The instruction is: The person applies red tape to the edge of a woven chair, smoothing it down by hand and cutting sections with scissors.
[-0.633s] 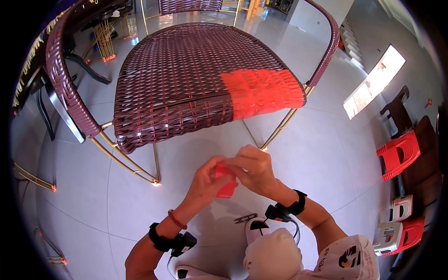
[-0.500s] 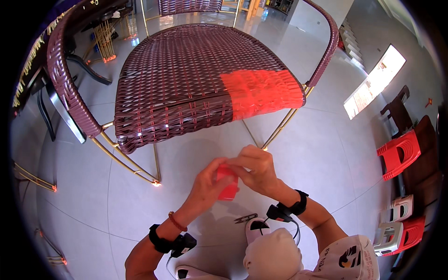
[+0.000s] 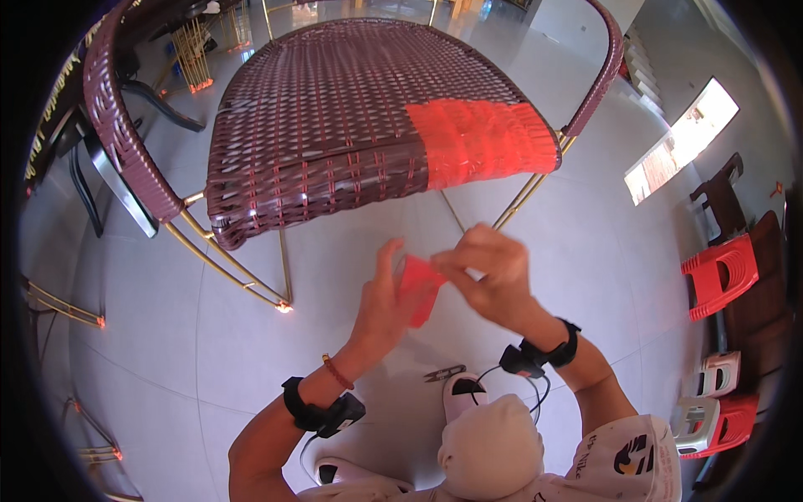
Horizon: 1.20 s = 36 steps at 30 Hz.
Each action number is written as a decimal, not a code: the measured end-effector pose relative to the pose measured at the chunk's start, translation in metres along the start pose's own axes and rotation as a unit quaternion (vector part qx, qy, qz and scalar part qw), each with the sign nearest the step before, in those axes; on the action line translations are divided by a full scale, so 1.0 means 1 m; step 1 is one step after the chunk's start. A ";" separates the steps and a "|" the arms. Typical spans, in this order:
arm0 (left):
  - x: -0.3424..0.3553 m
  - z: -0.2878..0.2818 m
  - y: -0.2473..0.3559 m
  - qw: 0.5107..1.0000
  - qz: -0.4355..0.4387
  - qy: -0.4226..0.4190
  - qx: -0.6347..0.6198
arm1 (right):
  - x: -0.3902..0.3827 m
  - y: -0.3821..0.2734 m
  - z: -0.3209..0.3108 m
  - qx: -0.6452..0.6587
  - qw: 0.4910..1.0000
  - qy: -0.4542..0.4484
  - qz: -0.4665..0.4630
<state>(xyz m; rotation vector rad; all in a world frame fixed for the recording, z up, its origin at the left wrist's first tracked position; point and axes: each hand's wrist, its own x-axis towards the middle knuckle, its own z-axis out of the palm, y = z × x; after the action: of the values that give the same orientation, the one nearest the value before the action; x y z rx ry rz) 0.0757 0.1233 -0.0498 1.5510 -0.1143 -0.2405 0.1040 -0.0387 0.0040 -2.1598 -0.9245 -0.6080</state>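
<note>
A small flat piece of glossy red plastic point(image 3: 421, 289) is held over the floor in front of the chair. My left hand point(image 3: 382, 305) grips it from the left, with one finger raised above it. At its upper right edge, the fingertips of my right hand point(image 3: 492, 272) pinch together; motion blurs them a little. Beyond my hands stands a chair with a woven brown-purple seat point(image 3: 335, 109) and gold metal legs. A glossy, crinkled red plastic covering point(image 3: 489, 142) lies over the seat's front right corner.
Small thread snips point(image 3: 445, 373) lie on the tiled floor by my shoe point(image 3: 465, 393). Red stools point(image 3: 721, 276) and white stools point(image 3: 699, 422) are along the right. Metal frames point(image 3: 63, 303) and a dark table leg point(image 3: 163, 105) are at left.
Both hands have risen slightly and moved right. The right hand has drawn farther from the left, and the red plastic piece has tilted between them. The view has shifted a little.
</note>
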 end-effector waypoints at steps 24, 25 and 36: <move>-0.012 0.018 -0.013 0.989 0.108 0.087 0.054 | 0.064 -0.017 -0.052 0.042 0.999 -0.030 -0.018; -0.017 0.019 -0.008 0.978 0.152 0.083 0.119 | 0.072 -0.017 -0.055 0.041 0.999 -0.029 -0.016; -0.011 0.023 -0.029 0.990 0.047 0.114 -0.060 | 0.114 -0.011 -0.056 0.047 0.993 -0.101 -0.044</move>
<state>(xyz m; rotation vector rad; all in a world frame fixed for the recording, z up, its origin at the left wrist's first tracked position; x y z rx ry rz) 0.0572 0.1028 -0.0773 1.4390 0.0072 0.0067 0.1605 -0.0259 0.1182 -2.1317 -1.1384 -0.3833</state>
